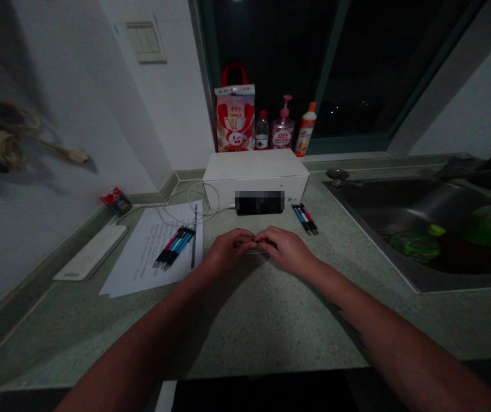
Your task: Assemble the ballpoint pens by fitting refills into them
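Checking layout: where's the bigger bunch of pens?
In the head view, the bigger bunch of pens lies on the printed sheet, just left of the person's left hand, with the white box beyond it to the right.

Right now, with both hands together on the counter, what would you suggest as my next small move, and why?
Probably part your left hand and right hand slightly: their fingers meet over a small pale item on the counter, hiding it, so parting would show it.

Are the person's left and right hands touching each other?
Touching. The head view shows the fingertips of the left hand meeting those of the right hand, with no gap visible between them.
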`<state>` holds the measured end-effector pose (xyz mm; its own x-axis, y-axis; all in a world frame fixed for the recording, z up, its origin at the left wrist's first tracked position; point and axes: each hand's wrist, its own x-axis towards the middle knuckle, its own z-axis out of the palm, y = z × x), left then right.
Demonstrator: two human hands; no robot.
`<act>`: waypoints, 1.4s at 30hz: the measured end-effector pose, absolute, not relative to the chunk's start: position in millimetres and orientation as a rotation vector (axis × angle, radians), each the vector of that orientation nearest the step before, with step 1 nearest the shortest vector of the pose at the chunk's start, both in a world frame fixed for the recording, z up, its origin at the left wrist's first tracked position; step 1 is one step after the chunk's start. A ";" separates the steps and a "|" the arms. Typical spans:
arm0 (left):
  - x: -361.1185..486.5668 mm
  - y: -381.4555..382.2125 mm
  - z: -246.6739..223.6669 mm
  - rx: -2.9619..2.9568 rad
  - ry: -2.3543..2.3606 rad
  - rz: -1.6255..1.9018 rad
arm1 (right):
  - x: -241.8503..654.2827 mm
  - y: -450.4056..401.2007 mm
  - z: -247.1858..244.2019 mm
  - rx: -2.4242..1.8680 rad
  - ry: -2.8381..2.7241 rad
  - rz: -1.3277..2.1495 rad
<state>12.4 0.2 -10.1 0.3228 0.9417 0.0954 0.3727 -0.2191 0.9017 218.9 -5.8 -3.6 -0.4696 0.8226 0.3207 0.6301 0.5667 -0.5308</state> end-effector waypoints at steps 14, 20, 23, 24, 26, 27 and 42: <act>9.0 0.2 -1.1 1.927 1.329 0.818 | 222.0 -1.1 -6.8 -1.224 -2.000 0.557; 8.7 0.4 -6.0 1.935 1.290 0.874 | 219.8 -3.2 -3.8 -1.308 -2.033 0.672; 8.7 0.2 -6.3 1.931 1.283 0.893 | 219.5 -2.9 -4.4 -1.266 -1.998 0.653; 8.7 0.2 -6.1 1.932 1.284 0.906 | 219.5 -2.8 -4.9 -1.257 -1.986 0.651; 8.8 0.2 -6.1 1.940 1.292 0.917 | 219.4 -2.6 -5.9 -1.259 -2.011 0.671; 8.8 0.3 -6.3 1.943 1.294 0.913 | 219.3 -2.6 -6.3 -1.264 -2.031 0.681; 9.6 1.2 -10.8 1.897 1.248 0.967 | 217.1 -3.7 -6.6 -1.240 -1.994 0.708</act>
